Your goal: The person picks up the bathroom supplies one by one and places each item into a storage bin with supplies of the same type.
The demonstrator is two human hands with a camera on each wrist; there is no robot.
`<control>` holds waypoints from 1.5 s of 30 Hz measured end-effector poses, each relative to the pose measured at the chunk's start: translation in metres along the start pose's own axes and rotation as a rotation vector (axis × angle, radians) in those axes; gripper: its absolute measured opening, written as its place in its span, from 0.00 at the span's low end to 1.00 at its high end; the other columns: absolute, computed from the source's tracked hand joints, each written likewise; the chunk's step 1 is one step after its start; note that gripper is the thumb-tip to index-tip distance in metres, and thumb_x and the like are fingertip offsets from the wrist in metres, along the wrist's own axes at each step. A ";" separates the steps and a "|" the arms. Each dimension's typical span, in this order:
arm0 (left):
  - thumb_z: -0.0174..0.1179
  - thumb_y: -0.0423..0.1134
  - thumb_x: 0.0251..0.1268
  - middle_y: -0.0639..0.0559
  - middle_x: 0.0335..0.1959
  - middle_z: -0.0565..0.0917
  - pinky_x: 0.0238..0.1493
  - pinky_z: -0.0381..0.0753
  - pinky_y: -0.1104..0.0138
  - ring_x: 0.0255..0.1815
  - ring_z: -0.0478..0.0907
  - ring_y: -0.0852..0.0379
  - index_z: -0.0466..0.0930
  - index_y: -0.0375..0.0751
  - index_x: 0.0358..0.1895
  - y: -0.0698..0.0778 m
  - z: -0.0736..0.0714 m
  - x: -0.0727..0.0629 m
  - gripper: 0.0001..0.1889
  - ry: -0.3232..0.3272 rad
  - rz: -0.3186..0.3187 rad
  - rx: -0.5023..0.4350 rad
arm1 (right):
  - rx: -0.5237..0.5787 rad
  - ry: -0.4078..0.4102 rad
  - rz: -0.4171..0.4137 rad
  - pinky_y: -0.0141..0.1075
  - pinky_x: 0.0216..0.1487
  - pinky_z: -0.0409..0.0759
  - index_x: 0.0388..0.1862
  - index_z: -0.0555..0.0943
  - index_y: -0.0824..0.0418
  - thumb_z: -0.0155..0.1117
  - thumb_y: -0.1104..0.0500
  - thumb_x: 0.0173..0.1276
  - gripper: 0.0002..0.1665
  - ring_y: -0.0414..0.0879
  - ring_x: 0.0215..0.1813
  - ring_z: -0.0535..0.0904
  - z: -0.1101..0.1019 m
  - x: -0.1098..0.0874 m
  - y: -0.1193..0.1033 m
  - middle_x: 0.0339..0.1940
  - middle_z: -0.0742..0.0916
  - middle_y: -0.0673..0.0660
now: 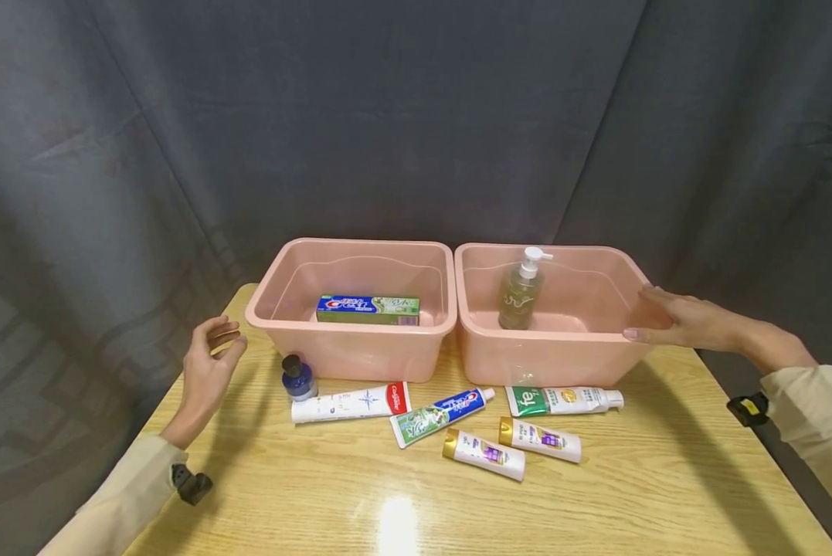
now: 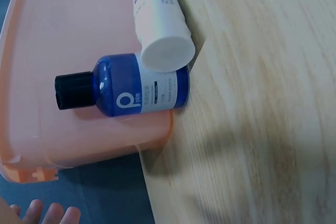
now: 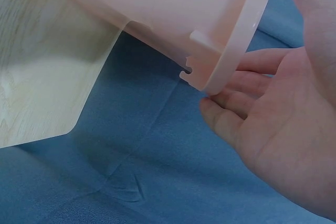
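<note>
My left hand point(image 1: 207, 363) hovers over the table's left side, fingers loosely bent and holding nothing. Nearest to it is a small blue bottle point(image 2: 118, 85) with a black cap, standing against the left pink bin point(image 1: 360, 355). At the right end of the right pink bin point(image 1: 548, 359), my right hand point(image 1: 697, 320) rests on the rim, fingers spread and relaxed. The rim hides some fingertips in the right wrist view. Inside the left bin lies a Crest toothpaste box point(image 1: 367, 310); a clear pump bottle point(image 1: 520, 297) with a white pump stands in the right one.
Before the bins lie a Colgate tube point(image 1: 353, 404), a Crest tube point(image 1: 439, 417), a green-and-white tube point(image 1: 562, 401) and two white bottles with gold caps, one nearer point(image 1: 485, 454) and one farther point(image 1: 541, 439). Dark cloth point(image 1: 388, 116) hangs behind the wooden table point(image 1: 304, 494).
</note>
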State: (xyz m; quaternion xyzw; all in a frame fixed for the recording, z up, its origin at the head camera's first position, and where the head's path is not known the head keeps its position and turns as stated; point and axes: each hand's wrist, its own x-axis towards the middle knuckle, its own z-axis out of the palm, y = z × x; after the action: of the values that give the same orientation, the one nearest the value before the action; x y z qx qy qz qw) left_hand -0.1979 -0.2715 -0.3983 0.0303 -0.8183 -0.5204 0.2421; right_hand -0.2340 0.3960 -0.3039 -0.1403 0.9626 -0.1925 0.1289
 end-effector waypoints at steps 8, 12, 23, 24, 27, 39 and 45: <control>0.56 0.34 0.70 0.39 0.54 0.78 0.46 0.70 0.82 0.45 0.73 0.75 0.68 0.28 0.62 -0.003 0.006 -0.005 0.21 -0.006 -0.012 0.014 | 0.014 -0.005 -0.006 0.78 0.58 0.53 0.79 0.39 0.69 0.66 0.46 0.68 0.60 0.83 0.69 0.51 0.000 0.000 -0.001 0.75 0.49 0.80; 0.56 0.33 0.70 0.41 0.52 0.79 0.45 0.71 0.82 0.44 0.75 0.73 0.70 0.28 0.59 -0.003 0.010 -0.006 0.19 0.003 -0.018 -0.001 | 0.006 -0.007 0.002 0.78 0.57 0.53 0.80 0.39 0.68 0.65 0.45 0.69 0.60 0.83 0.69 0.51 0.000 0.000 0.000 0.76 0.49 0.79; 0.57 0.35 0.70 0.39 0.51 0.81 0.44 0.72 0.82 0.42 0.75 0.73 0.74 0.29 0.56 -0.002 0.016 -0.014 0.16 -0.014 0.002 0.023 | 0.008 -0.004 0.008 0.78 0.57 0.53 0.79 0.40 0.68 0.65 0.45 0.69 0.59 0.83 0.70 0.51 0.000 0.001 0.002 0.76 0.49 0.80; 0.58 0.35 0.70 0.39 0.50 0.81 0.44 0.72 0.82 0.41 0.75 0.73 0.75 0.29 0.56 -0.002 0.017 -0.015 0.16 -0.013 0.007 0.026 | 0.010 -0.004 0.007 0.78 0.57 0.53 0.80 0.40 0.68 0.65 0.45 0.68 0.59 0.83 0.70 0.50 0.000 0.001 0.002 0.76 0.49 0.79; 0.58 0.36 0.71 0.38 0.49 0.81 0.44 0.72 0.82 0.41 0.75 0.74 0.76 0.29 0.55 -0.004 0.020 -0.018 0.15 -0.014 0.018 0.033 | 0.011 -0.002 0.009 0.78 0.57 0.53 0.80 0.40 0.68 0.65 0.44 0.68 0.59 0.83 0.70 0.50 0.000 0.001 0.002 0.76 0.49 0.79; 0.63 0.41 0.69 0.36 0.49 0.83 0.44 0.74 0.83 0.42 0.76 0.72 0.77 0.30 0.54 -0.006 0.031 -0.025 0.19 -0.060 -0.006 0.028 | 0.000 -0.003 0.017 0.78 0.58 0.52 0.79 0.41 0.71 0.65 0.43 0.68 0.60 0.82 0.71 0.48 0.000 0.001 0.001 0.76 0.48 0.80; 0.66 0.44 0.66 0.39 0.51 0.82 0.45 0.74 0.82 0.49 0.79 0.56 0.76 0.31 0.56 -0.006 0.032 -0.026 0.22 -0.111 -0.025 0.040 | -0.009 -0.003 0.019 0.78 0.58 0.52 0.79 0.42 0.71 0.65 0.43 0.68 0.60 0.82 0.71 0.48 -0.001 0.000 0.000 0.76 0.48 0.79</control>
State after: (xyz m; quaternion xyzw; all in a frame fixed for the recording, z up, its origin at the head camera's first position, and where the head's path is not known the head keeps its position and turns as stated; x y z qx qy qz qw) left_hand -0.1899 -0.2392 -0.4242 0.0164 -0.8403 -0.5078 0.1891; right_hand -0.2346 0.3960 -0.3033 -0.1320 0.9646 -0.1867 0.1317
